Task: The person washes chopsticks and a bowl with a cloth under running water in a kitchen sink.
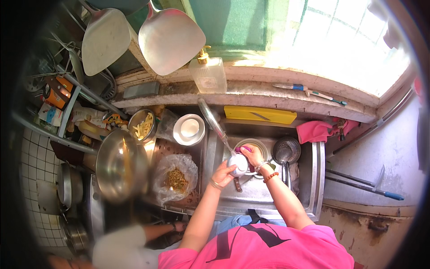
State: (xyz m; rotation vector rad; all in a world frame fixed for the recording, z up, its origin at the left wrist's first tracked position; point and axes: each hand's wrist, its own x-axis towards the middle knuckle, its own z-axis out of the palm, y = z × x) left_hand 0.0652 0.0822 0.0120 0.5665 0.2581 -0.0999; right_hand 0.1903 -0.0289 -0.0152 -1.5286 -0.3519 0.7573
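My left hand [223, 174] grips a small white bowl [240, 164] over the sink, its base turned up. In my right hand [254, 156], a purple scrubbing cloth or sponge [242, 149] touches the bowl's far edge. Water runs from the metal faucet [212, 119] down beside the bowl. Below my hands, a larger pale bowl [266, 148] stands in the steel sink [255, 198], its contents mostly hidden. A wooden-handled tool [238, 185], perhaps a knife, lies partly under the white bowl. Right of my right hand rests a perforated metal strainer [286, 150].
Left of the sink are white bowls [189, 129], a plastic bag with shredded food [176, 180], and a shiny metal pan [117, 164]. A co-worker's arm [158, 232] is close by at lower left. Two spatulas [171, 40] hang above; a soap bottle [209, 75] stands on the ledge.
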